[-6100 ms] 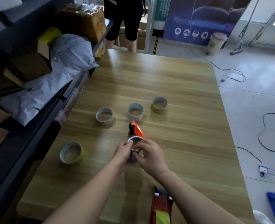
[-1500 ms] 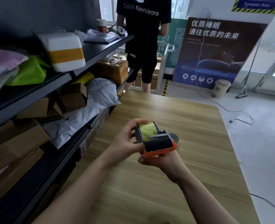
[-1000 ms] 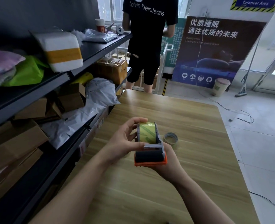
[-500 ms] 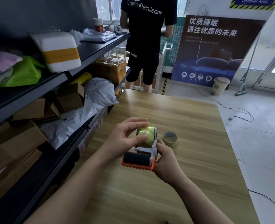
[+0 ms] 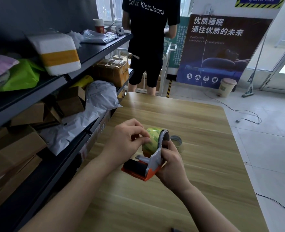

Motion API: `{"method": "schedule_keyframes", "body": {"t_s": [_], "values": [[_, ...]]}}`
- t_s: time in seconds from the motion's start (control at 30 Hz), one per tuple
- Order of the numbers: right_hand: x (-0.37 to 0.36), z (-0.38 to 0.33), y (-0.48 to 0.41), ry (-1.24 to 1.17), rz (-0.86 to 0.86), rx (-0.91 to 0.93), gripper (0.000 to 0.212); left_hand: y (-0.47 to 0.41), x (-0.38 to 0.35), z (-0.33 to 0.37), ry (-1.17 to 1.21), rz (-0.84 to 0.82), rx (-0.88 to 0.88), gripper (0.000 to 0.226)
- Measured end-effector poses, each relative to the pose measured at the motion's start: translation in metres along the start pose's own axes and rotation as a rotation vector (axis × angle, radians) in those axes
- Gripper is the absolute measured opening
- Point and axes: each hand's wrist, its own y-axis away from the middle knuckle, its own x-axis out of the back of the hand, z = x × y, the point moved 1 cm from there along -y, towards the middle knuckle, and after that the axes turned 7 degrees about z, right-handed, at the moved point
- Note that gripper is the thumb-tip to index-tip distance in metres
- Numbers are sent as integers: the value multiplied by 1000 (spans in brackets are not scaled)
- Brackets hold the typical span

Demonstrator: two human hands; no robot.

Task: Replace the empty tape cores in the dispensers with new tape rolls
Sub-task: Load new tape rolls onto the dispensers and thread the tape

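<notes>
I hold an orange and grey tape dispenser (image 5: 143,166) above the wooden table (image 5: 197,173). A yellow-green tape roll (image 5: 151,143) sits in it. My right hand (image 5: 171,163) grips the dispenser's body from the right and below. My left hand (image 5: 126,141) rests on the roll's left face, thumb and forefinger pinching at its surface. Behind the dispenser an empty tape core (image 5: 176,140) lies flat on the table, partly hidden by my right hand.
Dark shelving (image 5: 58,84) packed with cardboard boxes and plastic parcels runs along the table's left side. A person in black (image 5: 148,42) stands at the table's far end. Cables (image 5: 248,118) lie on the tiled floor to the right.
The dispenser has tilted so its black roller points toward me and left. My left fingers have slid over the roll's face and now pinch at the tape surface.
</notes>
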Motion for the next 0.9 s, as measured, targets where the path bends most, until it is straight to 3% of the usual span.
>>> {"method": "schedule_keyframes", "body": {"t_s": [0.13, 0.23, 0.33, 0.57, 0.77, 0.9], "values": [[-1, 7, 2, 59, 13, 42, 23, -2, -2, 10, -219, -67, -62, 11], [-4, 11, 5, 93, -22, -14, 33, 0, -3, 12, -272, -125, -82, 18], [-1, 7, 6, 32, -50, -110, 25, 5, -5, 11, -219, -182, -80, 19], [5, -3, 4, -10, -126, -138, 23, 9, -3, 9, -76, -160, 71, 16], [5, -2, 5, 2, -123, -120, 18, 3, 5, 6, 86, -271, 240, 19], [5, -2, 6, 13, -136, -125, 26, 0, 4, 9, 105, -207, 311, 10]]}}
